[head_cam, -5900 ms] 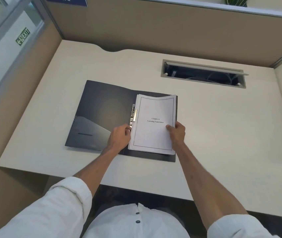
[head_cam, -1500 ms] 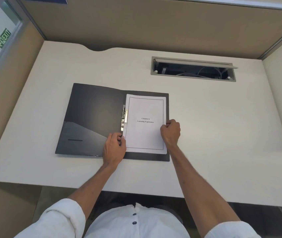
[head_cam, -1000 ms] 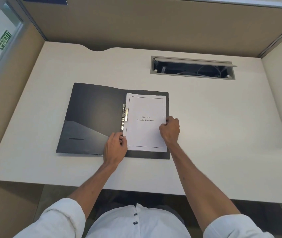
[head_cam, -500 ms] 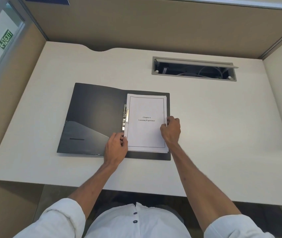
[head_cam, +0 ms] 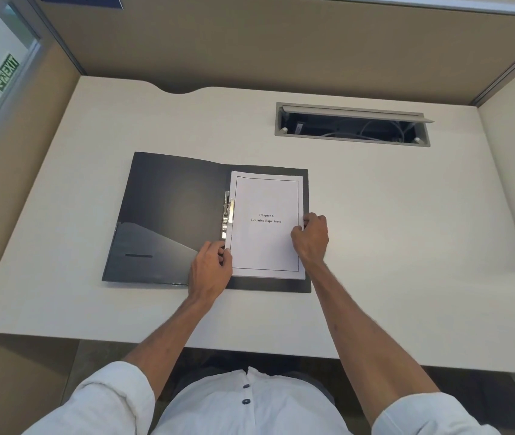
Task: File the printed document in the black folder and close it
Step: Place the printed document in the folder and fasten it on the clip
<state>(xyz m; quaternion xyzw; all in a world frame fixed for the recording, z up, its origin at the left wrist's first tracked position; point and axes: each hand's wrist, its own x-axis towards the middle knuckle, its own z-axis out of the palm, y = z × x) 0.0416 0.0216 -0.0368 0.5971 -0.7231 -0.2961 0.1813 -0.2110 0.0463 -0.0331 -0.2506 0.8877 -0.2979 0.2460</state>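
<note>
The black folder (head_cam: 171,215) lies open and flat on the desk. On its right half rests the printed document (head_cam: 265,246), a white stack with the title "Chapter 6 Learning Experience". A metal clip (head_cam: 227,215) runs along the spine at the stack's left edge. My left hand (head_cam: 210,271) holds the stack's lower left edge with the fingertips. My right hand (head_cam: 311,238) grips the stack's right edge, fingers curled around it.
The white desk (head_cam: 406,246) is enclosed by beige partition walls. An open cable tray (head_cam: 353,125) with wires is set into the desk at the back right. The desk's front edge is close to my body.
Both hands stay on the document's edges with small shifts. The stack sits a little squarer on the folder's right half than several seconds ago.
</note>
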